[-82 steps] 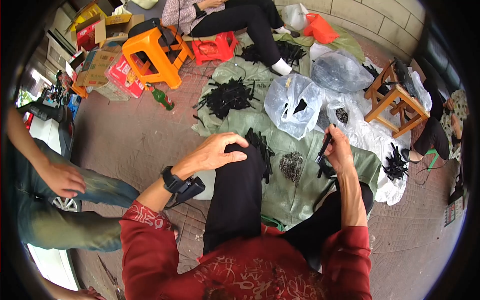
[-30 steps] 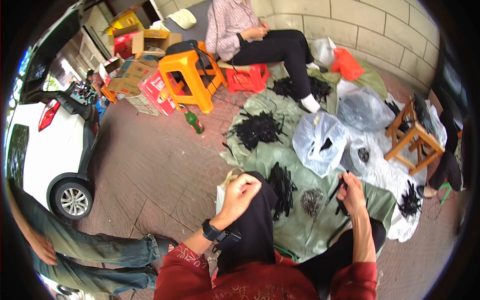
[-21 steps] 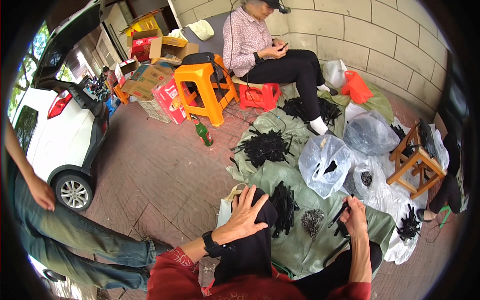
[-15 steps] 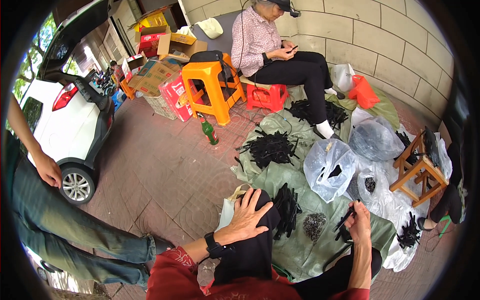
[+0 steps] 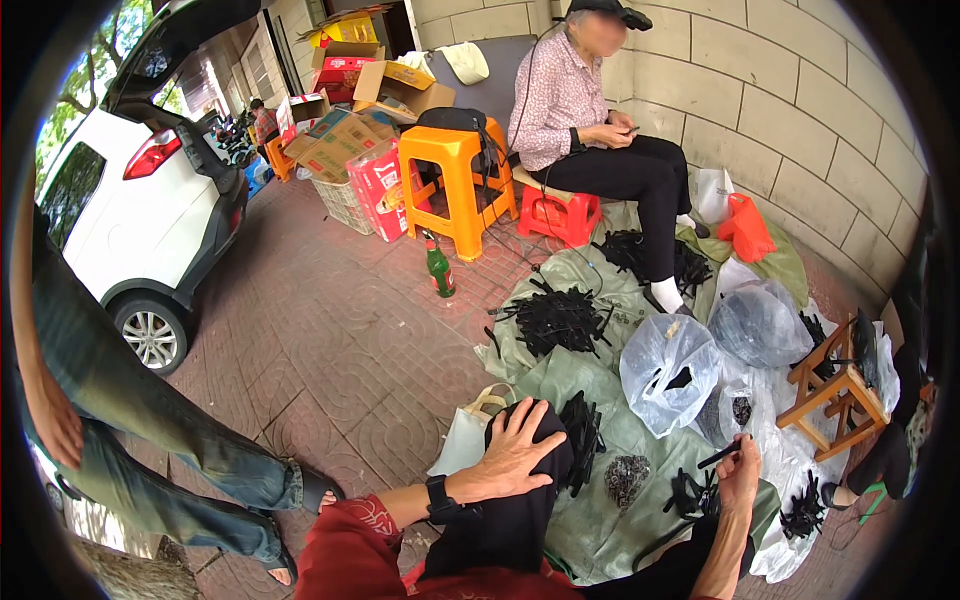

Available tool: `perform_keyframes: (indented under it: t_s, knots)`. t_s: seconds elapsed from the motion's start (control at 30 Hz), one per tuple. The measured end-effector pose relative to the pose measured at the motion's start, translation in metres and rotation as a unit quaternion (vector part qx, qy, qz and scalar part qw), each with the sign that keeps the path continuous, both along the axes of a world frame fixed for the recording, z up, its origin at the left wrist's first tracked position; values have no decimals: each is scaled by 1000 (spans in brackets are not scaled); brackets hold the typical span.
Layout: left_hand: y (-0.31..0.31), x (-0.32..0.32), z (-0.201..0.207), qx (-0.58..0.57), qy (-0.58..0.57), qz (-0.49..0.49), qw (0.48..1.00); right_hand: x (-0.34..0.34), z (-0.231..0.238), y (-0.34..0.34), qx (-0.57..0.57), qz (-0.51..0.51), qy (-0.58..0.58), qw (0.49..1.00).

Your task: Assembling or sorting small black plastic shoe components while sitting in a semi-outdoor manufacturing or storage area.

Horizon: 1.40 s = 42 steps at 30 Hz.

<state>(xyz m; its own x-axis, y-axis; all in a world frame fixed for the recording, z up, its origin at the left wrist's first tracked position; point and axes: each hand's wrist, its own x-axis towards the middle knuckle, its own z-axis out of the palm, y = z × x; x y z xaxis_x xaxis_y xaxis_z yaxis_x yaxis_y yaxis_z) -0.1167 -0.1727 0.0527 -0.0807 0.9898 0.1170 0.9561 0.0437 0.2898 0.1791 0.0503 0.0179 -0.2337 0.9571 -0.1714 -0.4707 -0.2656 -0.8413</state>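
My left hand rests with spread fingers on my raised knee, holding nothing. Pinched in the fingers of my right hand is a short black strip, its free end pointing left. Below that hand lies a small heap of black strips on the green sheet. Between my knees is a mound of small dark shiny pieces, too small to name. A longer bundle of black strips lies right beside my left knee.
Clear plastic bags stand ahead, near a wooden stool. A seated person handles a small dark thing behind a pile of black strips. Someone in jeans stands at left. A green bottle stands near an orange stool.
The view has shifted, so the surroundings sit further right. The strip in my right hand has swung from steeply slanted to nearly level. My left hand stays on the knee.
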Motion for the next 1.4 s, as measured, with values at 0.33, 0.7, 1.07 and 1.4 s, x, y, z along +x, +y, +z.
perform_keyframes:
  t_s: [0.33,0.7,1.07,1.4]
  knots:
    - [-32,17,23,-6,-347,-99,933,-58,44,-70,73,146,-61,985]
    - [-46,38,10,-103,-689,-37,716,-112,47,-157,252,353,-146,889]
    - [-30,16,27,15,-685,106,720,-125,19,-128,26,323,-19,946]
    - [-39,8,20,77,-724,79,681,-87,-4,-121,-71,235,13,969]
